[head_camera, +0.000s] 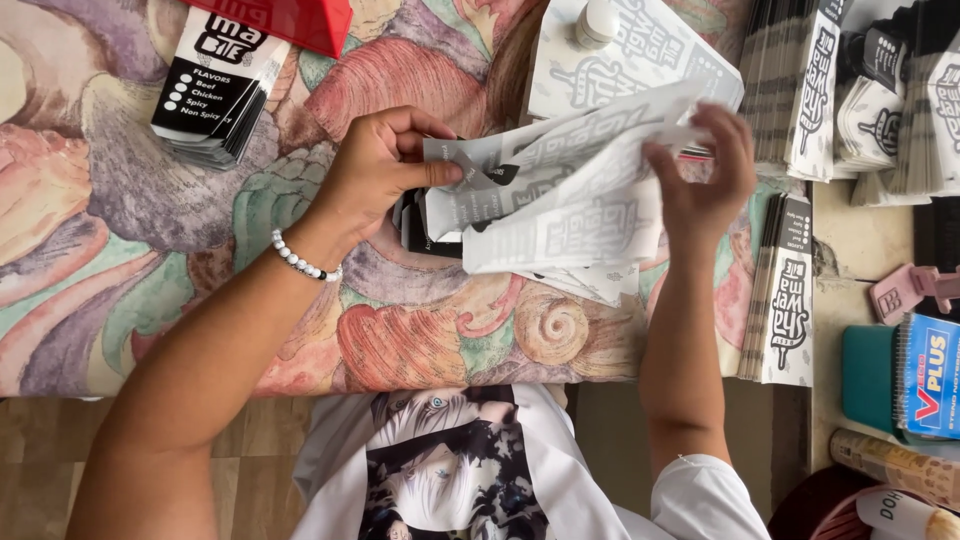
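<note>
My left hand (378, 165) pinches the left edge of a flat white paper sleeve with grey print (555, 195), thumb on top, above a small pile of black-and-white sleeves. My right hand (705, 180) grips the right side of the same fanned bundle of sleeves, fingers curled over the top edge. The sleeves are blurred by motion. A white bead bracelet (300, 262) circles my left wrist. Both hands hover over a table covered with a flowered cloth (100, 220).
Stacks of printed sleeves stand at the right (790, 290) and upper right (800, 80); another black-and-white stack (215, 85) lies upper left beside a red box (285, 20). A white bottle cap (597, 22) sits on sheets. A blue notebook (925, 375) and pink clip (910, 290) lie far right.
</note>
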